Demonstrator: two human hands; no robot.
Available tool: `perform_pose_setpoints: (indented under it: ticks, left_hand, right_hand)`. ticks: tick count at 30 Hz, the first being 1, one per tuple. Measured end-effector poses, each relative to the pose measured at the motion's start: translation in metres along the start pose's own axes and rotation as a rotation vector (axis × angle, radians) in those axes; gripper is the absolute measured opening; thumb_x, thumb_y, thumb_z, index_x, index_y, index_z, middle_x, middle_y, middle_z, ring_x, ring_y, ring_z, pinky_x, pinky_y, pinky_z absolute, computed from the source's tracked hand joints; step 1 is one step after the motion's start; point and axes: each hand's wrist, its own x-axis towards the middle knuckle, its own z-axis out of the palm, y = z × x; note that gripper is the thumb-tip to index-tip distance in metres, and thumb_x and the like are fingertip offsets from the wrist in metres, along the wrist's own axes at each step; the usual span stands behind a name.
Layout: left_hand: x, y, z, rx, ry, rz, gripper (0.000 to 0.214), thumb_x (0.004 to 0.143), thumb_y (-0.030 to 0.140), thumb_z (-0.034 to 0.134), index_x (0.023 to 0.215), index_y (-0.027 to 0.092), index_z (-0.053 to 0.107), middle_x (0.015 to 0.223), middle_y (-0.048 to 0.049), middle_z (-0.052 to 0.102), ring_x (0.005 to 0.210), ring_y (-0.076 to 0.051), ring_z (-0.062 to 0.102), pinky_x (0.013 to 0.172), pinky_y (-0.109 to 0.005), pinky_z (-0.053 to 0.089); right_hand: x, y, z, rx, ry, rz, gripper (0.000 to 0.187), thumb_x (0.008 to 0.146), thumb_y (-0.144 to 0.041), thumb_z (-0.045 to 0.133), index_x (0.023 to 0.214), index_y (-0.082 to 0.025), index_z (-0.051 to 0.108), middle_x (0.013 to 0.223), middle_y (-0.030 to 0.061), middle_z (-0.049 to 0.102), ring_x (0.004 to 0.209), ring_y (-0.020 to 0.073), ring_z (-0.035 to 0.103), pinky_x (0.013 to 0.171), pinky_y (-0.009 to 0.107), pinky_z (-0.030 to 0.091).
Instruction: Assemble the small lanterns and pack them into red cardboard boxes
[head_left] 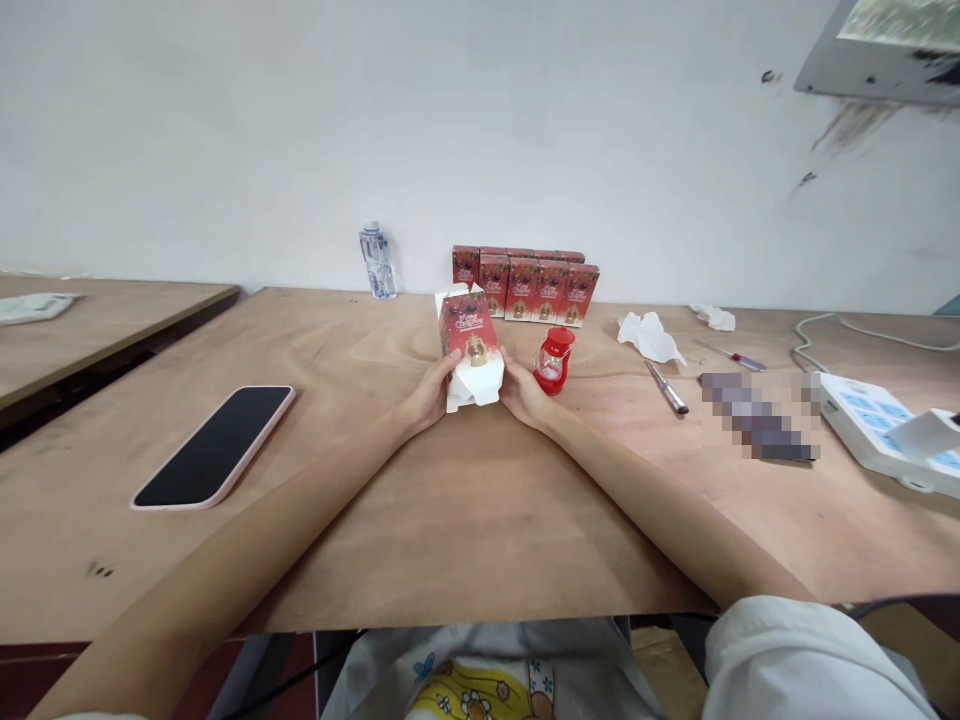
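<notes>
Between my two hands is a red and white gift box (469, 325) with a lantern picture on its front. White flaps stick out at its top and bottom ends. My left hand (435, 392) grips its lower left side, thumb on the front face. On the lower right side, my right hand (523, 388) holds it as well, with most of its fingers hidden. Just right of the box, a small red lantern (553, 362) with a clear middle stands upright on the table, close to my right hand.
Closed red boxes (523, 290) stand in rows by the wall, beside a water bottle (377, 262). A phone (217, 447) lies left. To the right are crumpled tissue (649, 338), a pen-like tool (667, 388), a screwdriver (739, 358) and a power strip (870, 415) with a cable.
</notes>
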Motion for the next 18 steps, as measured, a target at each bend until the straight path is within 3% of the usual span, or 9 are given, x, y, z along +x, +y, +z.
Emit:
perform_pose_setpoints:
  ticks: [5, 10, 18]
  left_hand:
    - [-0.003, 0.003, 0.002, 0.011, -0.039, 0.009, 0.04, 0.076, 0.044, 0.06, 0.104, 0.015, 0.062, 0.102, -0.0072, 0.07, 0.099, -0.024, 0.064, 0.085, -0.034, 0.051]
    - [-0.001, 0.004, -0.004, -0.033, -0.054, -0.043, 0.037, 0.077, 0.043, 0.054, 0.099, 0.015, 0.063, 0.093, -0.0075, 0.072, 0.092, -0.025, 0.066, 0.079, -0.033, 0.051]
    - [0.001, 0.008, -0.008, -0.066, -0.102, -0.065, 0.033, 0.079, 0.037, 0.044, 0.096, 0.014, 0.061, 0.082, -0.0076, 0.071, 0.08, -0.023, 0.067, 0.075, -0.032, 0.051]
  right_hand:
    - [0.002, 0.003, -0.004, -0.028, 0.014, 0.002, 0.032, 0.069, -0.055, 0.064, 0.076, -0.024, 0.063, 0.084, 0.0004, 0.067, 0.094, 0.0203, 0.06, 0.083, 0.034, 0.046]
    - [0.001, 0.002, -0.002, -0.043, 0.018, -0.035, 0.034, 0.062, -0.053, 0.072, 0.066, -0.022, 0.058, 0.066, -0.0041, 0.057, 0.068, 0.0125, 0.052, 0.07, 0.027, 0.042]
    - [-0.003, -0.004, 0.006, -0.051, 0.019, -0.033, 0.04, 0.053, -0.048, 0.08, 0.069, -0.018, 0.06, 0.062, -0.0062, 0.052, 0.058, 0.0073, 0.04, 0.058, 0.023, 0.032]
